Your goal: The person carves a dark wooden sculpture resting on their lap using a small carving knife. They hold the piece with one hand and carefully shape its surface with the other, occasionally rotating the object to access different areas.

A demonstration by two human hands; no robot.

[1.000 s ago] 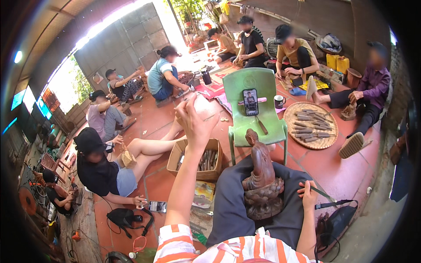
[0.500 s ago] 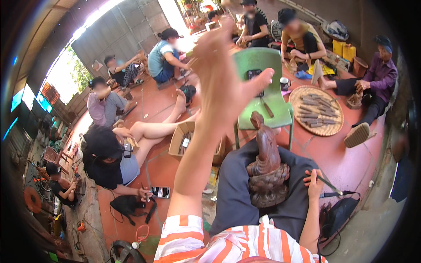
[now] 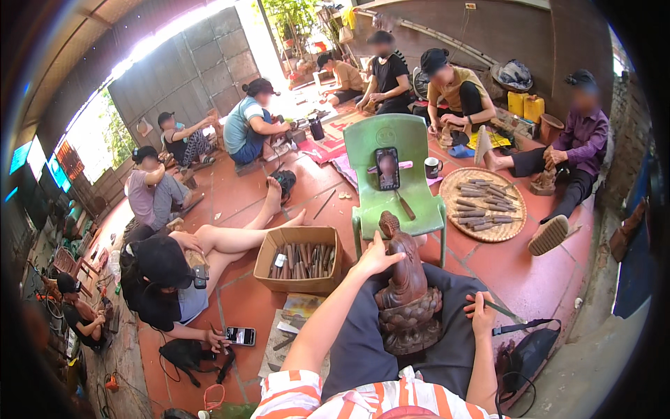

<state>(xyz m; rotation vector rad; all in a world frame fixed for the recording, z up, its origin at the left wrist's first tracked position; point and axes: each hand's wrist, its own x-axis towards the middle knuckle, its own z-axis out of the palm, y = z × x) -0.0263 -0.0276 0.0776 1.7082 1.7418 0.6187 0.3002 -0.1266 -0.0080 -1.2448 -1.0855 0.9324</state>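
Observation:
A dark brown carved wooden statue [image 3: 408, 286], a seated figure on a lotus base, stands upright between my thighs, its head tilted toward the far side. My left hand [image 3: 380, 260] is at the statue's left side, fingers apart, index finger raised near its head and thumb by its shoulder; whether it touches the wood I cannot tell. Over my right thigh, my right hand [image 3: 481, 311] is closed round a thin grey-green carving tool [image 3: 504, 311], which points out to the right.
Just ahead, a green plastic chair [image 3: 398, 146] holds a phone [image 3: 386, 169] and a wooden-handled tool [image 3: 406, 207]. A cardboard box of tools [image 3: 296, 283] is at left, a round woven tray [image 3: 520, 230] of tools at right. Several people sit around; the nearest [image 3: 157, 272] is close on my left.
My left hand has come down from high in front of the camera to beside the statue, uncovering the box and chair. My right hand keeps the tool near the same spot.

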